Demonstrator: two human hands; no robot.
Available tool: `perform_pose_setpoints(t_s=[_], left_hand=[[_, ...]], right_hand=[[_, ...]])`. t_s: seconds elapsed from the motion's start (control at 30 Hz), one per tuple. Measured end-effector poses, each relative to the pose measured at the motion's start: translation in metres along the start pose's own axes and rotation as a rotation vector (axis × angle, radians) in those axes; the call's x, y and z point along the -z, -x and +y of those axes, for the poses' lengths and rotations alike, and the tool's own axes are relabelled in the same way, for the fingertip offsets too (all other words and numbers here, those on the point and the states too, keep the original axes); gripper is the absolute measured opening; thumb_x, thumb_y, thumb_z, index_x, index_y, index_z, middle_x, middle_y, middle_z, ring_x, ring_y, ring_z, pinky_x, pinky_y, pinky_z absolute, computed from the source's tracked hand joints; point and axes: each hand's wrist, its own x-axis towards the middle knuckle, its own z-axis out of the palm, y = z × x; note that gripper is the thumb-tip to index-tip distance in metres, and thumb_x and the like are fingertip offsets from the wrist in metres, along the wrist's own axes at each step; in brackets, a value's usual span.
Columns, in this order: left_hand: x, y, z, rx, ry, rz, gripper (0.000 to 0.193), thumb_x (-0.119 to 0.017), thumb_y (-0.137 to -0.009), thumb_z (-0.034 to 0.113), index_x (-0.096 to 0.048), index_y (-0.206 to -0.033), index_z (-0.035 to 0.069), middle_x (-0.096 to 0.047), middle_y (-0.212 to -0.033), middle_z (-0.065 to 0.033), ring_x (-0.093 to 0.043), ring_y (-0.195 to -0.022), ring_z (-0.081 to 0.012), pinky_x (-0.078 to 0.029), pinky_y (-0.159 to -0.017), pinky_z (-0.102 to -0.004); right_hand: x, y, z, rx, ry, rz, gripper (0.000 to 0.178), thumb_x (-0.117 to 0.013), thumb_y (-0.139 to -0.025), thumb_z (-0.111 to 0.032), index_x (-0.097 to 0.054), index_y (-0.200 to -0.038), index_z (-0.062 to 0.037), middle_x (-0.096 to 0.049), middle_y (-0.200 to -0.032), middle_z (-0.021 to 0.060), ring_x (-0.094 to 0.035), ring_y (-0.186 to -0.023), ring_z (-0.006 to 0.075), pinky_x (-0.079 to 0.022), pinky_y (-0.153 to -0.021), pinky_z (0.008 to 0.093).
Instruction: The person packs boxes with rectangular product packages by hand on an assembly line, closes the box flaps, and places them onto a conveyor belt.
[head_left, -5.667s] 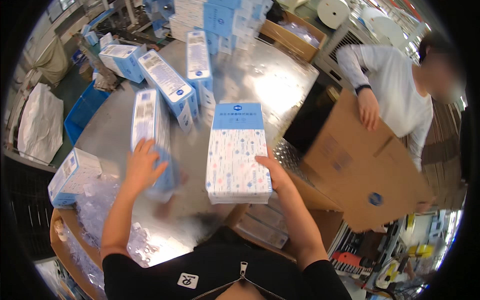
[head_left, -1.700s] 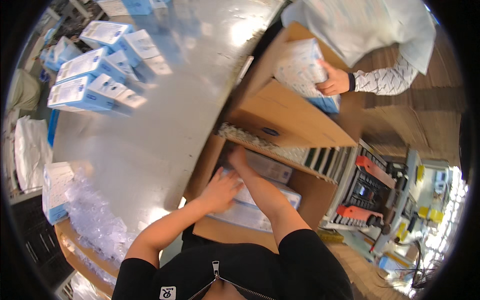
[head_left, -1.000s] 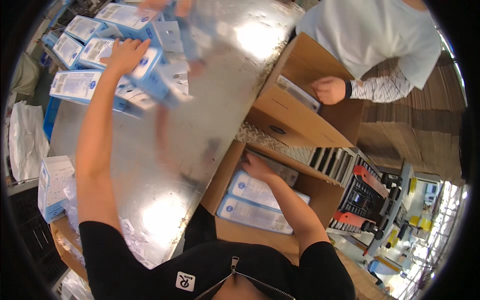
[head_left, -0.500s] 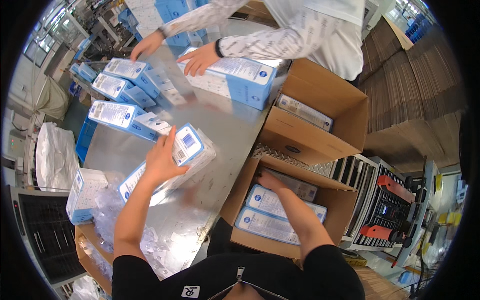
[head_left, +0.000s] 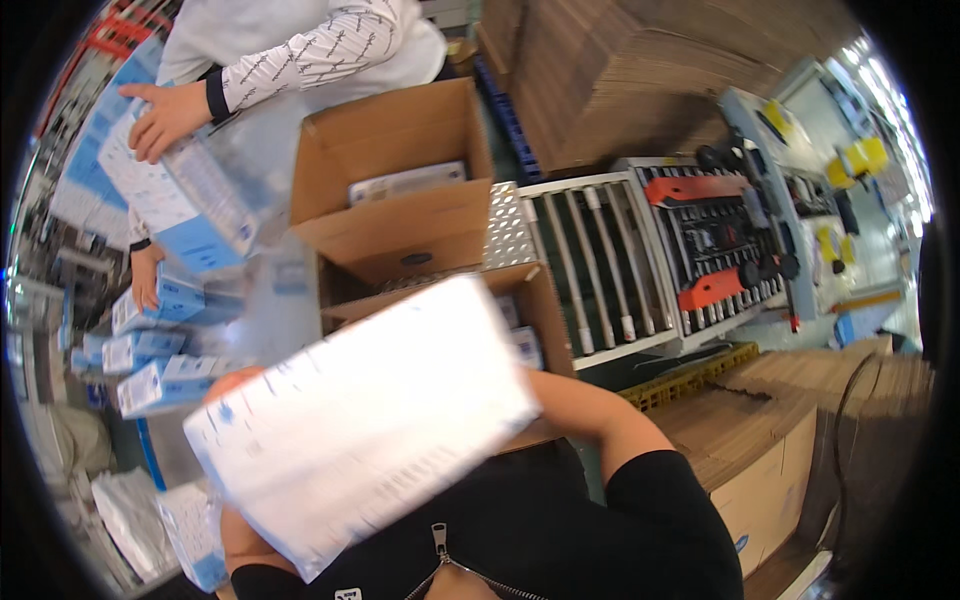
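Note:
A large white and pale-blue carton box point(head_left: 365, 420) is raised close in front of my chest, tilted and smeared by motion. My left hand point(head_left: 235, 382) grips its far left end; a bit of the hand shows past the edge, and the box covers the rest. From the right, my right forearm point(head_left: 595, 410) runs behind the box's right end, so the fingers of my right hand are hidden. Behind the raised box stands an open brown shipping carton point(head_left: 545, 325), mostly covered, with blue-and-white boxes point(head_left: 525, 345) partly showing inside.
Another open shipping carton point(head_left: 390, 225) stands beyond, holding a box. Across the metal table point(head_left: 275, 300), a co-worker's hand point(head_left: 170, 118) rests on a blue-and-white box point(head_left: 190, 205), the other on smaller boxes point(head_left: 160, 300). A roller conveyor point(head_left: 600, 265) and stacked flat cardboard point(head_left: 620, 80) lie right.
The box under my left hand has come up off the table toward my chest. My right hand has left the near carton and gone behind that box. The view has swung right.

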Motion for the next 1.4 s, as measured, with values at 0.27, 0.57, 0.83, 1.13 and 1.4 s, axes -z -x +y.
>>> perform_pose_setpoints(t_s=[0.27,0.57,0.83,1.13,1.4], left_hand=[[-0.145,-0.055,-0.074,-0.144,-0.465,-0.544,0.069,-0.068,-0.065,0.026,-0.045,-0.13,0.02,-0.027,-0.138,-0.0206,-0.028,-0.126,-0.0369,-0.019,-0.104,-0.0528],[-0.248,-0.001,-0.177,-0.024,-0.273,-0.631,0.057,-0.062,-0.077,0.035,-0.047,-0.129,0.018,-0.023,-0.145,-0.0134,-0.016,-0.135,-0.0312,-0.008,-0.109,-0.0506],[-0.214,0.14,-0.253,0.455,-0.392,0.091,0.057,-0.06,-0.083,0.043,-0.052,-0.114,-0.004,-0.06,-0.091,-0.0248,-0.058,-0.078,-0.0289,-0.048,-0.069,-0.0402],[-0.124,0.146,-0.162,0.777,0.319,-0.177,0.073,-0.063,-0.076,0.049,-0.042,-0.125,-0.001,-0.046,-0.124,-0.0211,-0.046,-0.107,-0.0328,-0.038,-0.091,-0.0466],[-0.221,0.035,-0.113,-0.286,-0.528,-0.823,0.069,-0.06,-0.074,0.044,-0.042,-0.129,0.008,-0.037,-0.134,-0.017,-0.03,-0.127,-0.0334,-0.02,-0.102,-0.058]], right_hand=[[-0.029,0.146,0.006,0.148,-0.333,0.57,0.056,-0.067,-0.074,-0.027,-0.046,-0.122,-0.0079,-0.057,-0.094,0.0103,-0.06,-0.084,0.0292,-0.05,-0.07,0.0364],[-0.02,0.145,0.058,-0.625,-0.569,0.359,0.053,-0.057,-0.079,-0.035,-0.045,-0.118,-0.0003,-0.063,-0.081,0.0209,-0.062,-0.079,0.0348,-0.049,-0.068,0.0442],[-0.087,0.192,0.153,-0.475,-0.605,0.518,0.051,-0.057,-0.077,-0.03,-0.047,-0.119,-0.0025,-0.062,-0.084,0.0223,-0.061,-0.08,0.0376,-0.048,-0.068,0.0448],[-0.1,0.097,0.127,-0.078,-0.898,-0.123,0.105,-0.067,-0.073,-0.053,-0.006,-0.14,-0.0007,-0.048,-0.12,0.0201,-0.048,-0.108,0.0303,-0.037,-0.092,0.0383],[-0.023,0.143,0.109,0.102,-0.154,-0.279,0.097,-0.078,-0.06,-0.038,-0.026,-0.14,-0.0206,-0.031,-0.14,0.0148,-0.024,-0.133,0.0315,-0.025,-0.098,0.0571]])
